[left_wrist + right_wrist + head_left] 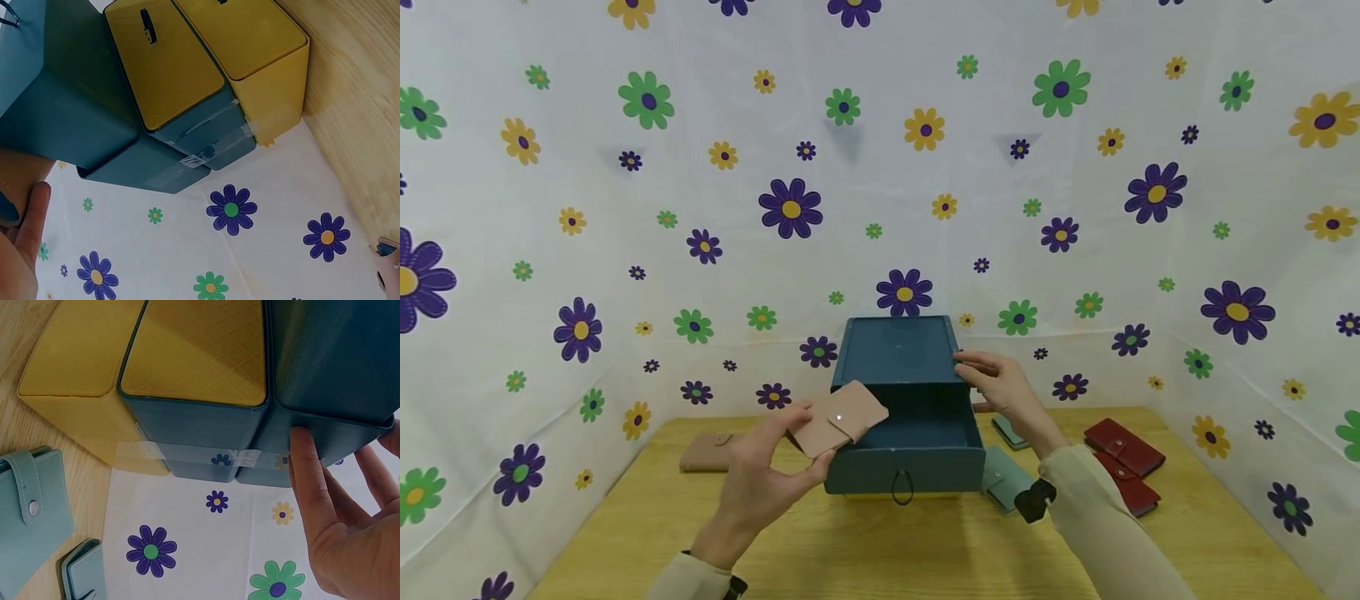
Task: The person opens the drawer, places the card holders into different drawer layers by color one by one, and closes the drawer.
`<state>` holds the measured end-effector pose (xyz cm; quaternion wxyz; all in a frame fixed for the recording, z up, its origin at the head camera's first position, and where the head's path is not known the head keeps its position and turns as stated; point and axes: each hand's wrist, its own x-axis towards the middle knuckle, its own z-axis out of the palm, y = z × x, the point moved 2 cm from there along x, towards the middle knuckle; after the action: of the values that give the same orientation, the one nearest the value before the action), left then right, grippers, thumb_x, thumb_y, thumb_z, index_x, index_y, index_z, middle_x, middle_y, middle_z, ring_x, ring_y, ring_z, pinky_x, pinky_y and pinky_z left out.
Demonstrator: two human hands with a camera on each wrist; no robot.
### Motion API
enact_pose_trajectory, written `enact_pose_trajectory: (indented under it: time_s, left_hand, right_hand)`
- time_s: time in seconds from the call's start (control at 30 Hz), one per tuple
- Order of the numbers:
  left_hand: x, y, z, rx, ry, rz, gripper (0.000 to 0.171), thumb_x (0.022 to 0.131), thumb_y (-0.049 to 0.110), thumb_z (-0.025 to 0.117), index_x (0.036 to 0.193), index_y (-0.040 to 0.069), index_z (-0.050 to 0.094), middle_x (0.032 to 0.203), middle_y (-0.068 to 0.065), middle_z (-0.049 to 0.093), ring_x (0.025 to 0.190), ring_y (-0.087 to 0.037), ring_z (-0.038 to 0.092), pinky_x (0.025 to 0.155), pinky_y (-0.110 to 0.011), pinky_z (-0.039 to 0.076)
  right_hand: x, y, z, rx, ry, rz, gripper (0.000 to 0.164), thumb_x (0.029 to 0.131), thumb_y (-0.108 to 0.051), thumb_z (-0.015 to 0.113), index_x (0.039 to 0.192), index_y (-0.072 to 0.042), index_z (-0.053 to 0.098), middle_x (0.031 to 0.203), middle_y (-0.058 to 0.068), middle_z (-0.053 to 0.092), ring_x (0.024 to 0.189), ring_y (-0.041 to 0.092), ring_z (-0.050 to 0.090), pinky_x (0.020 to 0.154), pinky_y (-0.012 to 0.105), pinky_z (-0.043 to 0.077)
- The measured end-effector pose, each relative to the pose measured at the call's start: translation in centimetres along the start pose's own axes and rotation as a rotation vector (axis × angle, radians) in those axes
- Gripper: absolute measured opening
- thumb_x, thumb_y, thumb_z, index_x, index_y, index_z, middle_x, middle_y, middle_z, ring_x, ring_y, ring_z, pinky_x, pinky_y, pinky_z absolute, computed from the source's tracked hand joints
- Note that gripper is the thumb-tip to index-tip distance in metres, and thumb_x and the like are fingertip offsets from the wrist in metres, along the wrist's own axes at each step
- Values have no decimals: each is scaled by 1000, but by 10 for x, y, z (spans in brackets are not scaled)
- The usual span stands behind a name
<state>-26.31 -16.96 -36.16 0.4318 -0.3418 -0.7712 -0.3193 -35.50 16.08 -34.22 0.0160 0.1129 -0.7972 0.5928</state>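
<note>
My left hand pinches a small pale pink snap wallet between thumb and fingers. The wallet is tilted over the left front edge of the pulled-out top drawer, which is blue with a black loop pull. In the left wrist view, the wallet shows only in part beside the drawer. My right hand rests its fingers against the right side of the blue drawer unit, near its top front corner. In the right wrist view, its fairly straight fingers touch the blue casing. The visible inside of the drawer is dark blue.
Yellow-fronted drawers sit beneath the blue one, taped along the side. A pinkish-tan wallet lies on the table at left. Right of the unit are teal wallets, and farther right red wallets. A flowered cloth hangs behind.
</note>
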Motion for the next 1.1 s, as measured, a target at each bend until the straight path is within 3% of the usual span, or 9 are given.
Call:
enact_pose_trajectory:
  time_s: [0.43,0.6,0.73,0.9,1.1]
  left_hand:
    - [6,12,4,51,-54,-16,48,82,34,79,117,5,64,120,-13,68,104,-27,68,96,-7,43]
    - [11,17,6,99,-59,-1,47,82,38,78,115,7,65,117,-10,69,102,-25,68,89,-25,56]
    - [15,20,9,132,-42,6,47,82,41,78,113,7,67,111,-8,71,95,-22,70,80,-38,60]
    - [19,22,13,201,-16,2,47,78,39,81,110,8,69,104,-6,72,85,-20,70,70,-36,60]
    - [27,28,21,315,-45,-57,47,74,42,83,108,12,71,102,-4,73,79,-18,70,60,-28,56]
  right_hand:
    - [-2,0,0,3,1,5,48,100,-35,55,144,-14,51,148,19,47,134,41,47,91,57,53]
    - [-1,1,-2,-9,7,2,47,101,-34,55,143,-13,52,148,19,47,133,42,47,91,56,53]
    - [0,2,-2,-11,9,3,47,101,-33,55,142,-13,52,148,19,47,134,41,47,91,56,53]
    - [0,0,0,-11,3,2,48,100,-34,55,143,-13,52,148,19,47,133,41,48,91,56,54]
    - [0,-1,1,1,-2,-2,49,101,-34,54,145,-12,49,149,20,46,134,41,46,91,57,54]
